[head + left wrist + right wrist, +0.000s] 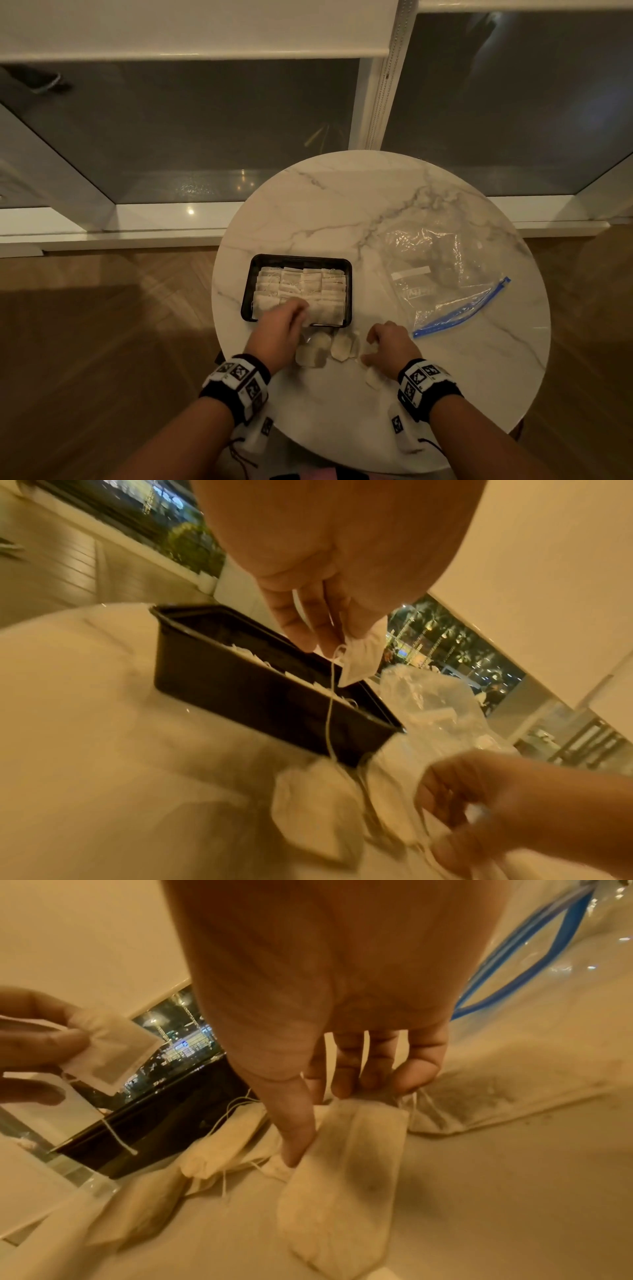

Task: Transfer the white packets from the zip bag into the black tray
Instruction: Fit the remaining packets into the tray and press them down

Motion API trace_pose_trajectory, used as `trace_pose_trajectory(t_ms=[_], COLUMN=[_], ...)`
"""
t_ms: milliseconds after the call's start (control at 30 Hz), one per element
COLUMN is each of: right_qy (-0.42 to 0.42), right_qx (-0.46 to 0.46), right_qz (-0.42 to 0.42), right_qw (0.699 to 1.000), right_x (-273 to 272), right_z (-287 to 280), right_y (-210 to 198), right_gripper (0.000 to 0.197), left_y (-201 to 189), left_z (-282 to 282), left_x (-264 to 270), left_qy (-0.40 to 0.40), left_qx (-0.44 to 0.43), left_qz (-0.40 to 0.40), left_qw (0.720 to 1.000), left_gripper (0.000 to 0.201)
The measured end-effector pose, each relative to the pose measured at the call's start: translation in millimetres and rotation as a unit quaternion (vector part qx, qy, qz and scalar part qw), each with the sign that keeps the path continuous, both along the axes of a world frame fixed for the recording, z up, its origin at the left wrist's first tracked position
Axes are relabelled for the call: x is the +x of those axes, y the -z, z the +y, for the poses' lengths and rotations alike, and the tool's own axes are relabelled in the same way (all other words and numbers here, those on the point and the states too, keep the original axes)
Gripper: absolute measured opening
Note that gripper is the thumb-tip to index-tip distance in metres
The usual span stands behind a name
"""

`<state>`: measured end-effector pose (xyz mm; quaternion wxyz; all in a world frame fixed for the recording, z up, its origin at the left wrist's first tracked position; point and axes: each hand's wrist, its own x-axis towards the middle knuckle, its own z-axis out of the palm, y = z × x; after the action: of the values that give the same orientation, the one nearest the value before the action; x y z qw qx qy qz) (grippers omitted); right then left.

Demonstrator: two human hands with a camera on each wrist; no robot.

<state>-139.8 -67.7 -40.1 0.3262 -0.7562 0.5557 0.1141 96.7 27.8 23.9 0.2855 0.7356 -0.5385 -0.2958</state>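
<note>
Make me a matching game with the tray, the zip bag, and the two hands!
Things:
1. black tray
2. zip bag
3. left hand
4. right hand

States:
A. lies see-through on the table with its blue zip strip
B. pinches a white packet above the tray's near edge
C. filled with rows of white packets
D. fingers on a packet lying on the table

Pairs: 1-C, 2-A, 3-B, 4-D

Round marble table [342, 212] beneath both hands; dark window glass [205, 137] beyond; wood floor [102, 325] left of them.
</note>
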Motion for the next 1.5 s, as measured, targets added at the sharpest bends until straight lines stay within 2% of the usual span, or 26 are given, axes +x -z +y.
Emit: trace_pose_trajectory(t_ms=[100,233,400,533,700,833,900,967,1067,1233,1367,1500], right_qy=[0.005,0.042,0.067,0.108,0.184,0.229,0.234,0.238,0.232,0.184,0.144,0.082], right_qx=[0.009,0.026,0.037,0.042,0.045,0.030,0.019,0.017,0.015,0.002,-0.001,-0.017], right_qz=[0.004,-0.023,-0.062,-0.113,-0.208,-0.277,-0.295,-0.322,-0.361,-0.343,-0.296,-0.210], right_qw=[1.000,0.999,0.995,0.987,0.960,0.933,0.926,0.916,0.903,0.921,0.944,0.974], right_x=[4,4,-2,-6,-6,0,4,11,26,62,86,101], right_z=[-1,-3,-7,-8,-16,-24,-27,-30,-32,-33,-32,-32], right_y=[-1,-2,-5,-9,-22,-36,-42,-49,-57,-58,-49,-41], right_gripper=[0.024,0.018,0.017,0.020,0.022,0.016,0.013,0.011,0.007,0.011,0.011,0.017], left_y=[1,14,26,30,31,34,32,28,27,42,42,46], left_z=[-14,-27,-35,-41,-45,-44,-40,-33,-20,0,2,3], left_x=[25,45,47,43,43,43,42,36,24,12,8,9], left_qy=[-0.015,0.006,0.054,0.088,0.087,0.061,0.057,0.079,0.146,0.219,0.211,0.199], left_qx=[0.001,0.067,0.175,0.201,0.184,0.133,0.098,0.063,0.050,0.088,0.095,0.101], left_qz=[-0.031,-0.118,-0.198,-0.257,-0.252,-0.232,-0.229,-0.236,-0.279,-0.316,-0.324,-0.310], left_qw=[0.999,0.991,0.963,0.941,0.946,0.962,0.967,0.967,0.948,0.919,0.917,0.924], left_gripper=[0.017,0.016,0.033,0.040,0.030,0.039,0.035,0.029,0.030,0.044,0.048,0.050])
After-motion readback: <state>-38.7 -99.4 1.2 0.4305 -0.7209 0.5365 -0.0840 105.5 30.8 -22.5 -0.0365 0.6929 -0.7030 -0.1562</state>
